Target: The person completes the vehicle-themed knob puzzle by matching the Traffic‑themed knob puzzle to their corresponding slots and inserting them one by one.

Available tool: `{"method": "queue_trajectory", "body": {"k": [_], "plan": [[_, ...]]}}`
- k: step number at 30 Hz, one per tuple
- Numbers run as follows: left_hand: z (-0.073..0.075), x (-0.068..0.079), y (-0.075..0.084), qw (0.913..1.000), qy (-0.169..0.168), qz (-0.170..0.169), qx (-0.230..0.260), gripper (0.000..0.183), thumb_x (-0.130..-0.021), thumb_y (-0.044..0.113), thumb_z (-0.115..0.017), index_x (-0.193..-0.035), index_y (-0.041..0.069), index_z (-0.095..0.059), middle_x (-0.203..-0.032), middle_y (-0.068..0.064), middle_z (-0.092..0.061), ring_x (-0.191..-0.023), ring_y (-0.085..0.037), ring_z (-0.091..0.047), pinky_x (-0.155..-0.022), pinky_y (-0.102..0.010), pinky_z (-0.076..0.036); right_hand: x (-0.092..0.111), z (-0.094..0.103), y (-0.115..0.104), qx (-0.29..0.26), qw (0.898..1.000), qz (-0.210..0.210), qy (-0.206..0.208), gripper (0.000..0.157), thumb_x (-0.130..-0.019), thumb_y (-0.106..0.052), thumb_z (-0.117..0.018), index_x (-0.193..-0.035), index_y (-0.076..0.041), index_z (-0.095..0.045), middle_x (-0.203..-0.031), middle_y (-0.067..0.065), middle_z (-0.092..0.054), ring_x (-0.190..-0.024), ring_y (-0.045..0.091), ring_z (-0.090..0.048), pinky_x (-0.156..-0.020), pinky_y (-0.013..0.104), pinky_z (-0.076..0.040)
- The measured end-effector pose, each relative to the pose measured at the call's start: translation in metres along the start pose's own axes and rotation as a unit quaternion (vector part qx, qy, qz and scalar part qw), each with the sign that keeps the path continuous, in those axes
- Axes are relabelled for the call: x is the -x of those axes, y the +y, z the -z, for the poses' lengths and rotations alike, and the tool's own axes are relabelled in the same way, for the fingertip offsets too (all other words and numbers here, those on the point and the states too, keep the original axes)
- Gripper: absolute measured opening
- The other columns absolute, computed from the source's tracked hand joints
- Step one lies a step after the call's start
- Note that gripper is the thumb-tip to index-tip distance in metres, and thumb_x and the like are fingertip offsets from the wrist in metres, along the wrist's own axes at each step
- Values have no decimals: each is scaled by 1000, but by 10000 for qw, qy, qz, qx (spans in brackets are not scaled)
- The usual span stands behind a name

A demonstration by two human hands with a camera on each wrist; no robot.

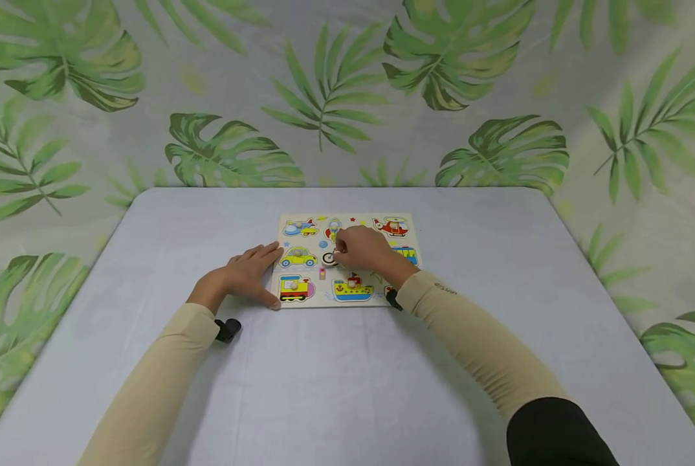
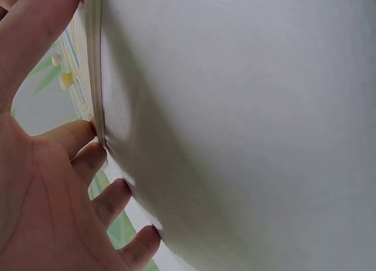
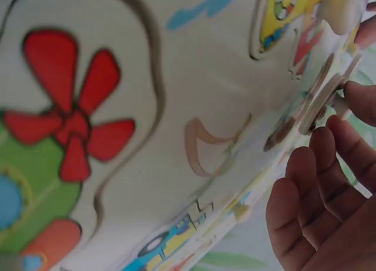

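A wooden peg puzzle board (image 1: 323, 296) lies flat on the table. My left hand (image 1: 248, 275) has its fingers spread along the board's left edge, thumb at the near left corner; the left wrist view shows fingertips touching the board's side (image 2: 94, 65). Over the board's middle, my right hand (image 1: 365, 249) pinches the small knob of a puzzle piece with a black wheel (image 1: 328, 259). In the right wrist view that piece (image 3: 320, 103) stands tilted at its recess, partly raised. The hand hides most of its picture.
Around it sit a car (image 1: 298, 257), train (image 1: 294, 291), ship (image 1: 352, 291), airplane (image 1: 301, 228), rocket (image 1: 333, 226), helicopter (image 1: 391, 226) and bus (image 1: 406, 254). A green piece with a red propeller (image 3: 73, 127) lies under the right wrist. White cloth (image 1: 301, 388) covers the table.
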State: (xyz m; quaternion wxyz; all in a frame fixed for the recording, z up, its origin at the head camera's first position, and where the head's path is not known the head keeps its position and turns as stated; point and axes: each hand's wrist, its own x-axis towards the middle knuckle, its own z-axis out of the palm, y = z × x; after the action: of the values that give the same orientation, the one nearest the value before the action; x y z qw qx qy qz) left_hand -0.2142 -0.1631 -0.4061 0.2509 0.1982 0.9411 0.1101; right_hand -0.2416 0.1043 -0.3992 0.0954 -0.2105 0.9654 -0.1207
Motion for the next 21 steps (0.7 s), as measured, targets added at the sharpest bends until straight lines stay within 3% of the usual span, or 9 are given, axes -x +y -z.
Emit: {"method": "queue_trajectory", "body": {"k": [15,21], "plan": [[0,0,0,10000,36,5,18,115,-74,50,-81,-160,13,-14,-170,-10,-6,-155,-42,-6,-120,-69,-14,2,-6,6,-258,9996,-106,-39,16,-95,-27,-63,-97,-13,-69,-91,2,-66,-84,17,-55,-75,29,-45],[-1,0,0,10000,76,28,6,115,-74,49,-81,-160,13,-15,-170,-10,-6,-155,-42,-7,-119,-70,-14,-2,-9,8,-369,9992,-165,-37,14,-96,-28,-64,-96,-14,-69,-93,2,-65,-84,17,-54,-73,29,-44]]}}
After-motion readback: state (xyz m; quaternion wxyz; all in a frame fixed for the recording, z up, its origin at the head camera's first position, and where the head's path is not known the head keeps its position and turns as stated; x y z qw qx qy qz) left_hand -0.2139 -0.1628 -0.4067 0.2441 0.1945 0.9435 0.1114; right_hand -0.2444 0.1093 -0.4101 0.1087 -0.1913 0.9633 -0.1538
